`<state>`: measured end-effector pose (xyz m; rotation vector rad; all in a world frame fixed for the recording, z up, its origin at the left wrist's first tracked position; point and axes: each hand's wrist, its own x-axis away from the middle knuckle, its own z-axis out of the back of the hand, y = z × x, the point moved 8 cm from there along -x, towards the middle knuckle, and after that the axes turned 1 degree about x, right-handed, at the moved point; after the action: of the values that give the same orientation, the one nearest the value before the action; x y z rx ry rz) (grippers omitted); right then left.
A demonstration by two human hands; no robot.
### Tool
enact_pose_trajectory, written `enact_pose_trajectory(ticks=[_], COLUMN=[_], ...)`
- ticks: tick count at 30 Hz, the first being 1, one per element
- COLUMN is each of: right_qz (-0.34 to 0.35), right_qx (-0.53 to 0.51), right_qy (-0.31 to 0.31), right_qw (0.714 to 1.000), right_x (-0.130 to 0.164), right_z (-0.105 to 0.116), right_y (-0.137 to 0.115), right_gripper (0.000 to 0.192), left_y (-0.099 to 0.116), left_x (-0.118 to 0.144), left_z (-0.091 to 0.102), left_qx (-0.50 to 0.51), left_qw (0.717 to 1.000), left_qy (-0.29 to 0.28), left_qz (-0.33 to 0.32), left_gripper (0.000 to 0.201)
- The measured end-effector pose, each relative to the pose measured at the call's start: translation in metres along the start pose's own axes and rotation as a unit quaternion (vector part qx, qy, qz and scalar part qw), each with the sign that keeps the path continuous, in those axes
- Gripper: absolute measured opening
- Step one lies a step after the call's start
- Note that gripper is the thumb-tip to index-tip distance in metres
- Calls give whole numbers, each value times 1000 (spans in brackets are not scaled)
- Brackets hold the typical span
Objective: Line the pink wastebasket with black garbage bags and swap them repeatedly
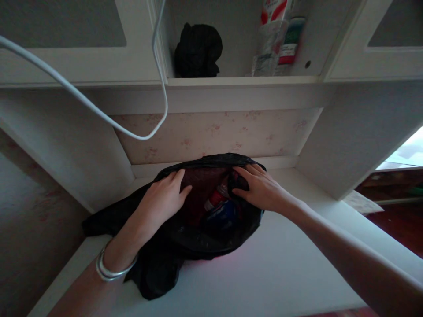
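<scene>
I see left hand [163, 198] flat, fingers spread, right hand [259, 187] pinching rim of crumpled black plastic bag [198, 242] on white desk [280, 273].

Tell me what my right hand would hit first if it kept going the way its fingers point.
The right hand points leftward across the open mouth of the crumpled black plastic bag. Going straight on, it would probably first meet the dark red item inside, then the left hand. Depth is unclear.

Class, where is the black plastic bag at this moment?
In the head view, the black plastic bag lies centre-frame on the white desk, below the shelf, with left hand and right hand at its opening.
</scene>
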<state>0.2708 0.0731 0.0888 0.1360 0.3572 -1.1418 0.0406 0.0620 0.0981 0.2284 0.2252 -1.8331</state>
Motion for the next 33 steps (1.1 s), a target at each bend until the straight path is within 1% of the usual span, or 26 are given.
enact_pose_trajectory(ticks=[2,3,6,9,11,15,18,21,23,25,27,28,29,30,31,32,33], right_qz=[9,18,36,-2,-35,-87,-120,-146,-168,-200,-239,-258,-274,-287,-294,-296,-298], right_qx=[3,6,-11,-120,-192,-274,-340,-392,-409,-411,-412,-419,-430,-446,-464,-487,-514], right_qy=[8,11,24,36,31,-1,-19,-24,-5,40,81,85,71,44,5,-44,-96], right_qw=[1000,1000,999,992,980,958,933,908,897,888,875,867,857,847,836,821,799], right_x=[-2,-3,-9,-18,-25,-38,-48,-56,-56,-50,-35,-25,-15,-6,3,12,19], right_z=[0,1,7,9,2,-24,-41,-50,-50,-44,-37,-36,-38,-42,-48,-55,-63], right_y=[-2,-3,-2,14,27,45,51,54,61,73,87,93,96,97,96,92,86], right_gripper=[79,78,64,53,50,44,35,33,33,34,44,52,60,67,71,72,71], left_y=[-4,-6,-14,-27,-38,-60,-74,-87,-92,-95,-97,-99,-102,-104,-105,-105,-104], left_x=[-4,-5,-7,-9,-12,-25,-34,-37,-35,-29,-21,-17,-13,-10,-8,-8,-11], left_z=[-1,-1,0,2,3,-2,-17,-34,-41,-42,-39,-36,-30,-23,-16,-12,-14], left_qx=[-23,-33,-44,-37,-26,24,83,143,173,190,190,183,170,157,151,160,190], left_qw=[999,999,998,998,997,997,994,987,982,979,978,978,978,976,972,966,961], left_qy=[-11,-13,-17,-15,-10,-3,-13,-23,-20,-8,12,30,61,104,147,177,179], left_qz=[26,34,47,58,66,77,74,72,72,74,82,91,102,108,106,97,88], left_gripper=[49,50,50,46,47,49,49,51,51,50,48,48,48,48,49,52,58])
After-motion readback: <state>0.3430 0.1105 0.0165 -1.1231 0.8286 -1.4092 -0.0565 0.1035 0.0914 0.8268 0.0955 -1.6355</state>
